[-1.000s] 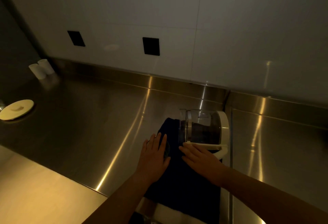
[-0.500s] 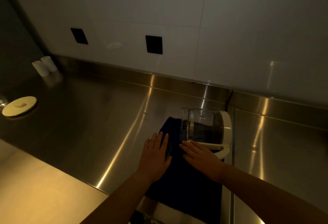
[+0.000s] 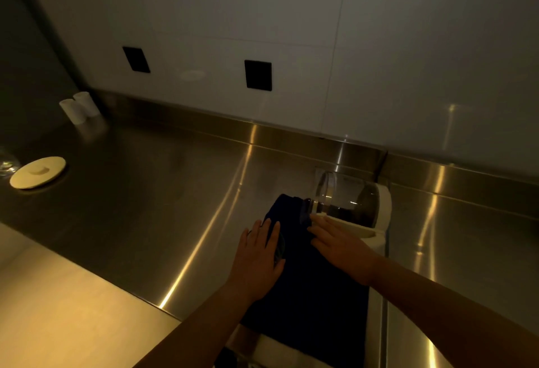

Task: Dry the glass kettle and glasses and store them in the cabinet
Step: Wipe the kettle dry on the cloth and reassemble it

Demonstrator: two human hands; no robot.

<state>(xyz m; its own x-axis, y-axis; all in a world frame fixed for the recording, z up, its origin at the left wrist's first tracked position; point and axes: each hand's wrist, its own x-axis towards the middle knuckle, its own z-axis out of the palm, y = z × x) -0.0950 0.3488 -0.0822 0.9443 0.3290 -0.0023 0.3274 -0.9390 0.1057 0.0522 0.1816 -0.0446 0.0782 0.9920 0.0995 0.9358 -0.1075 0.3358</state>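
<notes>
The glass kettle [image 3: 347, 204] lies on its side on the far end of a dark cloth [image 3: 315, 294], its white handle facing me and its white base to the right. My right hand [image 3: 341, 248] rests flat on the cloth, fingers spread, fingertips touching the kettle's handle. My left hand [image 3: 258, 256] lies flat on the cloth's left edge, fingers extended. A faint curved glint beside its thumb may be glass; I cannot tell. A clear glass [image 3: 7, 162] shows at the far left edge.
The steel counter [image 3: 145, 207] runs back to a white wall with two black outlets [image 3: 258, 75]. A round cream lid [image 3: 38, 171] lies at the left, and two small white cups [image 3: 78, 106] stand in the back left corner. A seam splits the counter right of the kettle.
The view has shifted a little. Both hands and the kettle stay in the same places on the cloth.
</notes>
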